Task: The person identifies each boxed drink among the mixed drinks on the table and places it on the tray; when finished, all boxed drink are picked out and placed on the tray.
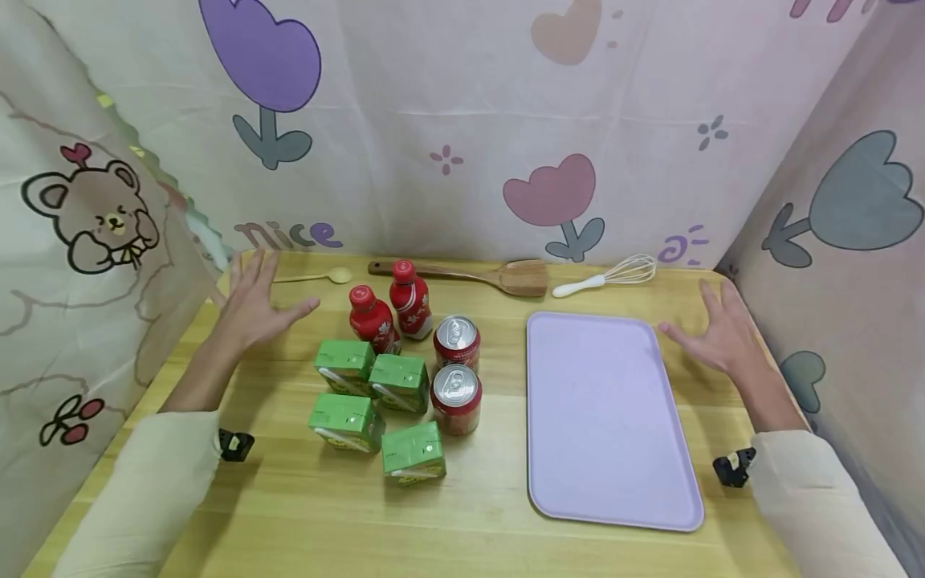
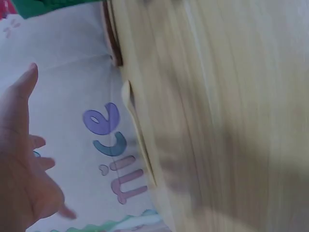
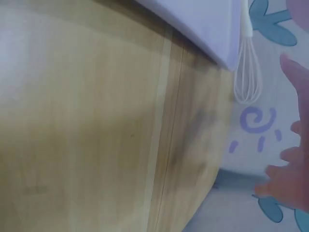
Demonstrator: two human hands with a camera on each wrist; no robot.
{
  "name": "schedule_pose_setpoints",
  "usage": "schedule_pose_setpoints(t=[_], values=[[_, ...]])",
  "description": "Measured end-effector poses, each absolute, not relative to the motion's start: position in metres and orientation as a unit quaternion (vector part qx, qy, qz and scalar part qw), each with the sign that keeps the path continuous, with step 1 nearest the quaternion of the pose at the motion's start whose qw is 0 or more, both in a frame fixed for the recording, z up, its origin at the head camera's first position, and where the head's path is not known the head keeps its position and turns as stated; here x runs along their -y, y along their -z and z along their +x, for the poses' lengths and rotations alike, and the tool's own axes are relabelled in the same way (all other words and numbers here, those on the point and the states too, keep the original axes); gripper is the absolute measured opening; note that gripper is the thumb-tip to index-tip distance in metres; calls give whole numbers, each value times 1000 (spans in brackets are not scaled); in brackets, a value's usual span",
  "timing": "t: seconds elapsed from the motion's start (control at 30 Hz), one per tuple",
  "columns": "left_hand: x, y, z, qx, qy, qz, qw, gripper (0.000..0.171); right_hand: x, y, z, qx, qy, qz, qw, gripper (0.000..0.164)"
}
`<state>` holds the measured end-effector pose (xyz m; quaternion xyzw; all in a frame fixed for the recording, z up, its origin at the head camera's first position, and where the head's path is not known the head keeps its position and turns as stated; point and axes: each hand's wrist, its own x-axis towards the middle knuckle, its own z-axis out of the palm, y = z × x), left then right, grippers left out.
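Two sets of fingers, followed from my distant station, are spread and released. I see the left hand (image 1: 249, 311) raised over the far left part of the table (image 1: 289, 514), its thumb stretched toward the middle. Nearest to it lies a pale spoon (image 1: 340, 275), flat near the back edge, bowl to the right. The right hand (image 1: 717, 335) is raised just beside the light purple tray (image 1: 607, 417), its thumb tip near the tray's far right corner. My left wrist view shows the spoon beyond the extended thumb; my right wrist view shows one corner of the tray and the whisk (image 1: 607, 278) near the right thumb.

Next outward, I find the tray flat on the right half of the table. To its left stand two red cans (image 1: 457, 405), one behind the other. Four green cartons (image 1: 400, 381) rest left and in front of them, and two red bottles (image 1: 412, 305) stand upright behind the cartons. Along the back edge I note a wooden spatula (image 1: 522, 278) between spoon and whisk, its handle passing behind the farther bottle.

Outermost, two pale sleeves (image 1: 137, 498) cover the forearms, and patterned cloth (image 1: 448, 80) hangs behind the table and at both sides.
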<state>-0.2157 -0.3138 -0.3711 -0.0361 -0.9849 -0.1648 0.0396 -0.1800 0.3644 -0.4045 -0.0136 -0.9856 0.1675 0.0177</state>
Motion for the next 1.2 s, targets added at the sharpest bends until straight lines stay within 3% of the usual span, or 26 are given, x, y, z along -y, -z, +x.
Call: schedule_pose_setpoints(t=[0.3,0.67,1.0,1.2], values=[[309,356,-195,958,267,-72,-74,91,-353,397,-162,968,-242,27,-66,91],[300,357,-166,890,370,-212,-160,47,-341,401,-142,926,-349,67,-128,60],[289,365,-165,837,428,-254,-227,41,-347,410,-132,920,-359,72,-140,39],[285,366,-170,846,414,-248,-225,43,-354,417,-129,902,-390,53,-176,39]])
